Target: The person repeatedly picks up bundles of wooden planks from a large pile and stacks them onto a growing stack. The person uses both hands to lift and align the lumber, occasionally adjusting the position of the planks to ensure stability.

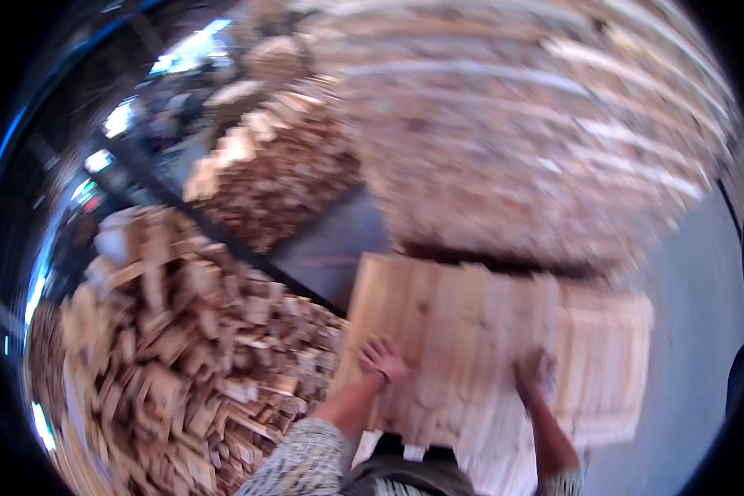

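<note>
In front of me lies a layer of pale wooden boards (446, 331), set side by side on a low stack. My left hand (382, 358) rests on its left part, palm down with the fingers spread. Over the right part of the layer is my right hand (535, 372), near the edge of the boards there. Motion smears its fingers, so their pose and anything in them are hidden. To the right of that hand, more pale boards (608, 360) lie at the edge of the stack.
A large heap of wood offcuts (165, 380) fills the left side. Behind a dark bar (240, 248) stands a pile of stacked wood pieces (285, 165). A tall, blurred stack of lumber (512, 140) rises beyond the boards. Grey floor (690, 331) shows at right.
</note>
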Demonstrator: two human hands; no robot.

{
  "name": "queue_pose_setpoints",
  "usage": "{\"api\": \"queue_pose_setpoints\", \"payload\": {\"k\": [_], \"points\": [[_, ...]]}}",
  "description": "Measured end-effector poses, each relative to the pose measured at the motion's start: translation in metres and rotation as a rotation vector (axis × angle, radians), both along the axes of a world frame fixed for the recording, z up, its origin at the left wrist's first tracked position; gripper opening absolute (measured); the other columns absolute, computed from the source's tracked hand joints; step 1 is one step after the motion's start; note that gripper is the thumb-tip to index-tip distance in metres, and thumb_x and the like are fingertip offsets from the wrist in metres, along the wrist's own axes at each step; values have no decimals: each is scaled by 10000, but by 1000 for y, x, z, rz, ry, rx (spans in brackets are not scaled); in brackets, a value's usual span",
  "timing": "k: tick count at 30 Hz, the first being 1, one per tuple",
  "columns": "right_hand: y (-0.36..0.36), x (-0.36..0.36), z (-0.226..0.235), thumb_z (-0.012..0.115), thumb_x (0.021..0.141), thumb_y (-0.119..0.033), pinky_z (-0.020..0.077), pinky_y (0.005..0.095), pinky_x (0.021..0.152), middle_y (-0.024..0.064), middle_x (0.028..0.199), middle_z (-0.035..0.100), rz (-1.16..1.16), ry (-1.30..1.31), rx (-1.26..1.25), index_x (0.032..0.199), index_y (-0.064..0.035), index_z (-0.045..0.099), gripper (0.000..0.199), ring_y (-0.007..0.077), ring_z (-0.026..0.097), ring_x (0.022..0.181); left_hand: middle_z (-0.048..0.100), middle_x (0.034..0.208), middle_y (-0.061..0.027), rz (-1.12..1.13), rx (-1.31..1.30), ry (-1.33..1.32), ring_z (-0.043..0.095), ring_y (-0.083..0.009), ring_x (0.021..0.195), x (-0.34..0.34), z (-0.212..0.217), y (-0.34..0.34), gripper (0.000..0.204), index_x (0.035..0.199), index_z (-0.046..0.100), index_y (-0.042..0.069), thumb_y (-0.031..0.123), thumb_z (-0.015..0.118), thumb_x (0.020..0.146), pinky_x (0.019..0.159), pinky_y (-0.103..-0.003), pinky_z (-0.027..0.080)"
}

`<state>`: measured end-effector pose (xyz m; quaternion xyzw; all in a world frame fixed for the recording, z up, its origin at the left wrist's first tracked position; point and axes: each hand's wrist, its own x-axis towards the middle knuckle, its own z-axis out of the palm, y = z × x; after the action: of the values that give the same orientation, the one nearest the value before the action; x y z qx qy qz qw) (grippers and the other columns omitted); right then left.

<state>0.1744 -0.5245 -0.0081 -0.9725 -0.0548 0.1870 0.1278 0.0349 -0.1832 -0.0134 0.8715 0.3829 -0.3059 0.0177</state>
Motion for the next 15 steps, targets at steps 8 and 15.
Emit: {"api": "queue_pose_setpoints", "payload": {"k": [8,15], "points": [[-39,54,-98,649,920,-375,524,486,931,302,1415,494,-292,-86,653,1509,-95,399,698,468,578,1193,42,1663,-230,4,-175,-189,18,-448,1522,-26,42,0,1133,1604,43,75,618,661,826,1194,-631,-17],[-84,79,-186,519,1018,-369,348,450,1174,244,1568,376,-135,-114,973,1591,4,157,773,385,397,1431,-5,1678,-240,-180,-241,-68,-60,-445,1543,-51,39,-42,1093,1617,21,67,603,610,869,1215,-589,-30]]}}
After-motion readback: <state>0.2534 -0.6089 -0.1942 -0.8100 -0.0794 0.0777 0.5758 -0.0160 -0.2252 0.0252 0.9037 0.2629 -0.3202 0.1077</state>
